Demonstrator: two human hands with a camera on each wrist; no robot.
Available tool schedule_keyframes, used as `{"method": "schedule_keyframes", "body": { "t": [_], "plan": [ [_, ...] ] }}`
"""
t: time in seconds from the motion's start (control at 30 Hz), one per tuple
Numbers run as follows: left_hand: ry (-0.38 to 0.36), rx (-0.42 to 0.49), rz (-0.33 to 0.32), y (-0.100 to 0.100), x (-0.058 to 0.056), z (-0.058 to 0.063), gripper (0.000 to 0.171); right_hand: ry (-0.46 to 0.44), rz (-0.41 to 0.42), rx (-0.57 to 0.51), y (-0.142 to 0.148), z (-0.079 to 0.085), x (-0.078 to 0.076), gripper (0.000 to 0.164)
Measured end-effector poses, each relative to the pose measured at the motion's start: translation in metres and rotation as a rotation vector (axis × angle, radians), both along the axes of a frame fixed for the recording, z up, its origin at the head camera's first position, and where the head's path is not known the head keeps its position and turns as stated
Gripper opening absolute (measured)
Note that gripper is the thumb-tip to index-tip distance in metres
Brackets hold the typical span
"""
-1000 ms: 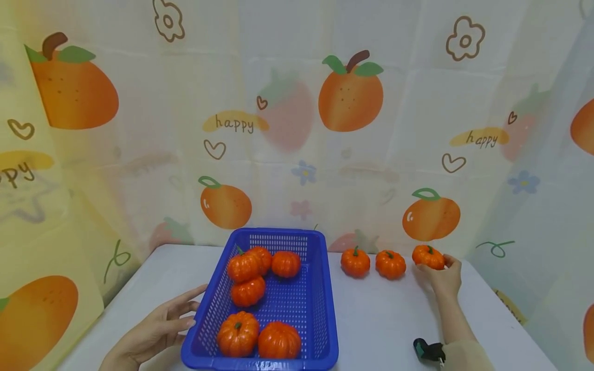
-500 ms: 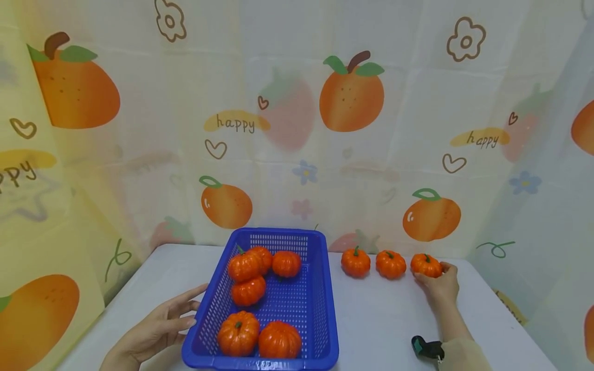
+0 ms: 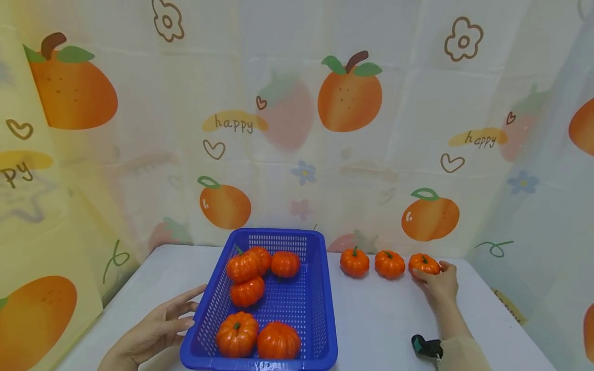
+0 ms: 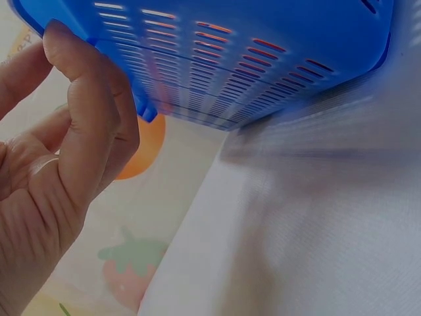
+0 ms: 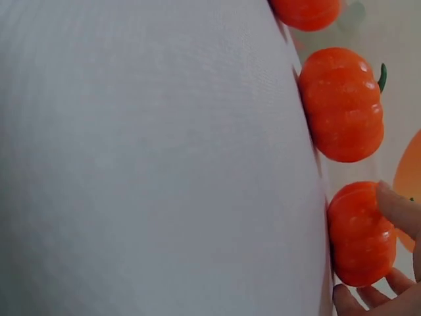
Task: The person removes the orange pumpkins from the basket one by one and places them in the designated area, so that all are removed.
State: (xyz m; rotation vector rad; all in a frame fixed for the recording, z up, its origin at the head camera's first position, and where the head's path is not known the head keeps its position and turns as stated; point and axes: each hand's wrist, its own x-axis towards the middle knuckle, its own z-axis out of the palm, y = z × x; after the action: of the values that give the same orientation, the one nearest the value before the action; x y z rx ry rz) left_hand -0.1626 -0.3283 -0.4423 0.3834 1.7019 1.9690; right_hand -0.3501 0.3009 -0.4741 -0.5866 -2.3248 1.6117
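My right hand [image 3: 441, 285] grips a small orange pumpkin [image 3: 423, 264] at the right end of a row along the table's back. In the right wrist view, the thumb lies on one side of that pumpkin [image 5: 360, 234] and fingertips on the other. Two similar pumpkins, the middle one [image 3: 390, 264] and the left one [image 3: 355, 263], stand beside it. My left hand [image 3: 155, 327], fingers loosely bent, touches the left side of a blue plastic basket [image 3: 332, 309]. In the left wrist view, a fingertip meets the basket's rim [image 4: 62, 23].
Several pumpkins lie in the basket, among them one at the front left [image 3: 237, 334] and one at the front right [image 3: 278, 340]. A white table [image 3: 380, 319] carries everything. A fruit-print curtain [image 3: 297, 129] hangs right behind it. A black strap-like item [image 3: 426, 346] is by the right sleeve.
My right hand has lowered the pumpkin and shifted it slightly left and toward me, into line with the other two. The left hand and basket have stayed put.
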Motion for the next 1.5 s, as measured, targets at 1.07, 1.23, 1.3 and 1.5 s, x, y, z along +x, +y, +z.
{"method": "schedule_keyframes", "body": {
  "t": [1.07, 1.23, 1.3, 1.5],
  "plan": [
    [0.029, 0.034, -0.036, -0.002, 0.003, 0.000, 0.054, 0.437, 0.152, -0.247, -0.095, 0.080, 0.031, 0.048],
    [0.026, 0.036, -0.035, -0.002, 0.003, 0.000, 0.054, 0.424, 0.324, -0.243, -0.119, 0.088, 0.044, 0.045],
    [0.019, 0.029, -0.030, -0.002, 0.002, 0.000, 0.054, 0.423, 0.394, -0.234, -0.128, 0.091, 0.049, 0.045],
    [-0.006, 0.003, -0.013, 0.001, 0.000, 0.002, 0.053, 0.409, 0.571, -0.218, -0.152, 0.097, 0.064, 0.045]
  ]
}}
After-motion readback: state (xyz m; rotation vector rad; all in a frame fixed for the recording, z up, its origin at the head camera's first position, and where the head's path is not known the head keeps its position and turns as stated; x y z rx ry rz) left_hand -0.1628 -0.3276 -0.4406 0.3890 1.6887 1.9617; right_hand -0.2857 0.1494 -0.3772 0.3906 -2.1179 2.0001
